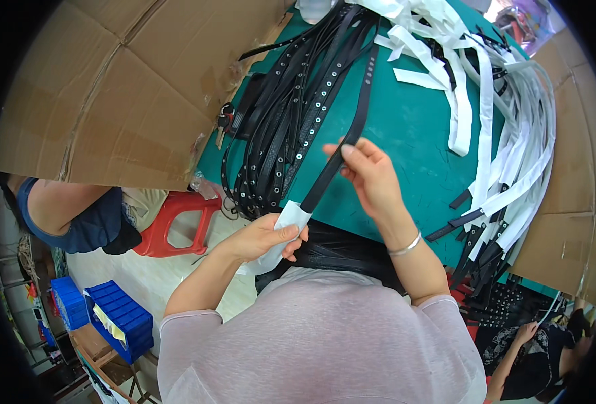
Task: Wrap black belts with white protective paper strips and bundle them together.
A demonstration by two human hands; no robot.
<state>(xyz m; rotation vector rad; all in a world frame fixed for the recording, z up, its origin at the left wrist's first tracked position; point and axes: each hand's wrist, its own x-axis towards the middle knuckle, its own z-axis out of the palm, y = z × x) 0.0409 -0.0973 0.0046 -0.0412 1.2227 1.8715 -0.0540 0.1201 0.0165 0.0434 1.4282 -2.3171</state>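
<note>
A black belt strap [360,108] with a row of holes runs from the far side of the green table toward me. My right hand [368,168] pinches it between thumb and fingers partway along. Its near end goes into a white sleeve [291,219], which my left hand [271,237] grips just below the sleeve's mouth. To the left of the strap lies a heap of black belts [291,114] with metal eyelets. On the right, many belts in white sleeves [513,148] hang over the table, their black ends sticking out.
Tall cardboard sheets [109,87] flank the green table [385,182]. Keys [224,121] lie at its left edge. A red stool [177,225] and blue bins [119,316] stand at the left. Other people sit on both sides, one person's arm [510,360] showing at lower right.
</note>
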